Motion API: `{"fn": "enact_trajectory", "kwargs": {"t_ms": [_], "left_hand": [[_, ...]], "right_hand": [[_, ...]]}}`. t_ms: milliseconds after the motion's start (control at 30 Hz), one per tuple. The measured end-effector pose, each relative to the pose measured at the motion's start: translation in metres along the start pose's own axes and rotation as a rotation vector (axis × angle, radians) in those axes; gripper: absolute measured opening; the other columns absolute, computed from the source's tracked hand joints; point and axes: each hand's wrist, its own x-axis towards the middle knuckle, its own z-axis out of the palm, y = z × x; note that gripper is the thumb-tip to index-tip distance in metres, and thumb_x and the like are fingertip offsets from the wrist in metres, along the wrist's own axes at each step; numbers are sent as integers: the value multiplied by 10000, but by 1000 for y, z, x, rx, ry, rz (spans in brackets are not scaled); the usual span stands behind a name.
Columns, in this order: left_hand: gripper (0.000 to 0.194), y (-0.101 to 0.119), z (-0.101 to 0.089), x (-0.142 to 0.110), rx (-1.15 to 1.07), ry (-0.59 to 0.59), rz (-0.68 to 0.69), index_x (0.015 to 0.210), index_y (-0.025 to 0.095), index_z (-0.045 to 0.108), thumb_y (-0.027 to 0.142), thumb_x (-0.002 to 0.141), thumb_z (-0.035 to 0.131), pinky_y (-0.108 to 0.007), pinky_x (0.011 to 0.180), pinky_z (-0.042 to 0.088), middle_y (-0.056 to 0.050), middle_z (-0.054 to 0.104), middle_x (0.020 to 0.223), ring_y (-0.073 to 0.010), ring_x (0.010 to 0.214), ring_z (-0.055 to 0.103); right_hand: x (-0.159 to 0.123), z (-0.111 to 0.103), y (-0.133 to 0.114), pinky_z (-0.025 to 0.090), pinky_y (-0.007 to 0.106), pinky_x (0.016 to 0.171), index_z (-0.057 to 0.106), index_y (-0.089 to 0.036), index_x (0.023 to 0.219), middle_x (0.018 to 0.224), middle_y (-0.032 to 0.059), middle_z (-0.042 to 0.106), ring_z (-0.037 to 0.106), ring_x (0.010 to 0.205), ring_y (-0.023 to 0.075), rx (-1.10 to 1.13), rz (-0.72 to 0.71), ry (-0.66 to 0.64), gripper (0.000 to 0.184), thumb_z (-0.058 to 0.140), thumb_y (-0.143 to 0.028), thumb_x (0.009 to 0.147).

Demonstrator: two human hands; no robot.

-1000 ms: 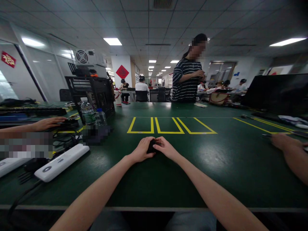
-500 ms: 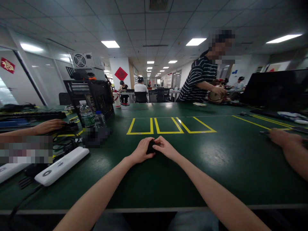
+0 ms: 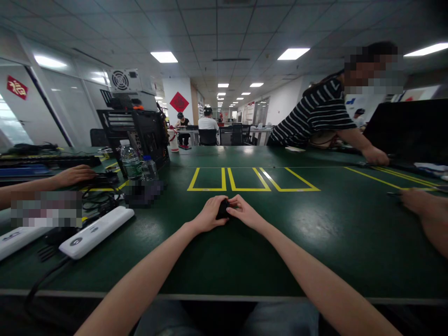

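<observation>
Since the earlier frame, the co-worker in the striped shirt [image 3: 311,112] has leaned farther to your right, one hand now low beside the dark monitor [image 3: 409,126], while your own two hands have kept their pose. At far left, a neighbour's hand [image 3: 75,175] rests by a tangle of black cables [image 3: 101,189], and nearer you a white power strip [image 3: 98,233] lies slantwise, well apart from your left forearm. Beyond it stand two plastic bottles [image 3: 130,163] and an open computer case [image 3: 150,135]. Your left hand [image 3: 210,213] is curled around the small black object [image 3: 223,210], which sits just inward of that palm; it covers so much that you can't read a long axis. Your right hand [image 3: 247,213] meets it from the right, thumb and fingertips pinched on its side, so the left has the fuller grasp. The object is nearly in line with the gap between the left and middle yellow tape outlines [image 3: 250,189], on your side of them. Bare green table [image 3: 224,261] runs from your wrists back to the near edge, and more spreads rightward until another neighbour's hand [image 3: 416,200].
</observation>
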Motion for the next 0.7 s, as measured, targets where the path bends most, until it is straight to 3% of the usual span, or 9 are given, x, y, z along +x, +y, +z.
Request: {"fn": "enact_trajectory", "kwargs": {"t_ms": [100,333,500,700], "left_hand": [[603,0,0,0,3,-7,0,1170,183,298,256,653,600,-393,902,313,-89,415,1121,-233,1036,407],[583,2,-1,1,5,-30,-1,1164,189,294,240,664,589,-388,901,313,-83,417,1110,-229,1033,404],[569,3,-2,1,-5,-29,-3,1159,197,298,239,667,580,-387,882,324,-79,422,1097,-230,1007,419],[583,5,-5,0,-11,-25,-4,1168,202,294,238,665,586,-388,888,324,-77,421,1110,-229,1018,417]], "right_hand": [[2,2,-1,440,356,778,446,-195,860,875,16,516,526,864,155,-19,6,31,206,535,-325,726],[1,0,1,425,387,816,454,-187,954,987,47,513,520,917,177,-30,109,35,289,541,-335,721],[-3,-1,-6,415,367,846,449,-194,918,986,17,502,514,946,169,24,19,-50,299,606,-267,673],[-4,2,-9,450,359,779,454,-202,880,914,15,505,528,865,158,2,27,17,219,539,-327,721]]}}
